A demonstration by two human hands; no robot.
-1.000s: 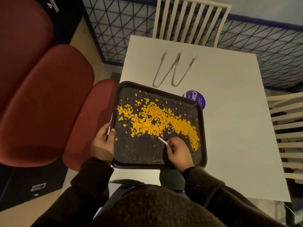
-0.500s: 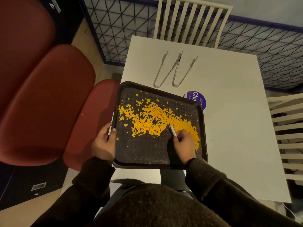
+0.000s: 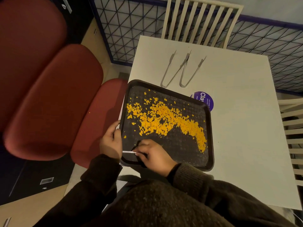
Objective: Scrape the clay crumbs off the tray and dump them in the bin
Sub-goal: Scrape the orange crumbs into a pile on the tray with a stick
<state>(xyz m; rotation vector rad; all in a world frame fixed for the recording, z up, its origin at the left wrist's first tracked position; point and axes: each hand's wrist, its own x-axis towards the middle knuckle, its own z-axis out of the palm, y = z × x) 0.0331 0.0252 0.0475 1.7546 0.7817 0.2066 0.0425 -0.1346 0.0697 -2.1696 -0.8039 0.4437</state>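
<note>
We see our left hand [image 3: 111,141], its grip clamped on the left rim of the tray [image 3: 178,151], probably steadying it at the worktop [image 3: 237,112] edge. Our right hand [image 3: 154,154] grip pinches a scraper [image 3: 129,152] at the near-left corner, likely to start a sweep. The clay crumbs [image 3: 164,122] band across mid-tray to the right rim. The bin is not in view.

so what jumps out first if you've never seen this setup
The bright orange clay crumbs stand out most, spread in a curved band across the dark tray at the near-left corner of the white table. Next come the hands: the left hand grips the tray's left rim, and the right hand pinches a thin white scraper over the tray's near-left corner. Big red seat cushions fill the left side.
</note>
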